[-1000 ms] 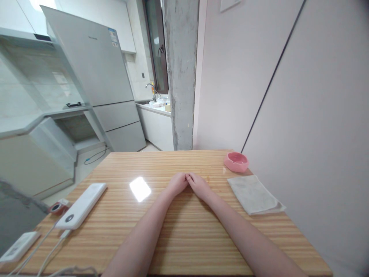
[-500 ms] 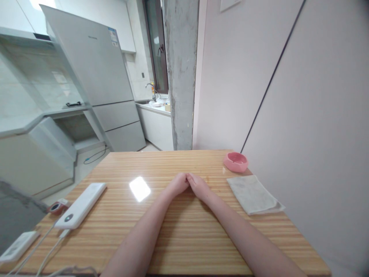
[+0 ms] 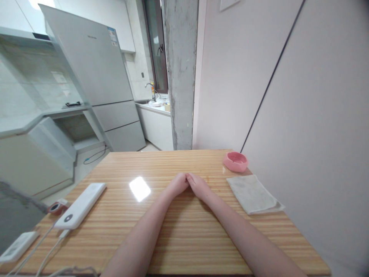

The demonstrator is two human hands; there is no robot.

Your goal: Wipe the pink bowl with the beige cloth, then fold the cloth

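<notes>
My left hand (image 3: 180, 182) and my right hand (image 3: 197, 184) rest together on the wood-grained table (image 3: 198, 246), near its middle. Both are closed, with the thumb sides touching where they meet. Most of the fingers are curled under and hidden from me; no object shows in or between them. To the right of my right hand lies a folded grey cloth (image 3: 253, 194). Behind the cloth, by the table's far right corner, sits a pink ashtray (image 3: 235, 162).
At the table's left are a white power bank (image 3: 82, 206) with a cable plugged in, a small red-brown device (image 3: 57, 207) and a white power strip (image 3: 19, 246). A pale wall (image 3: 288, 115) borders the right side. Beyond stand a grey fridge (image 3: 92, 65) and a sink counter (image 3: 155, 125).
</notes>
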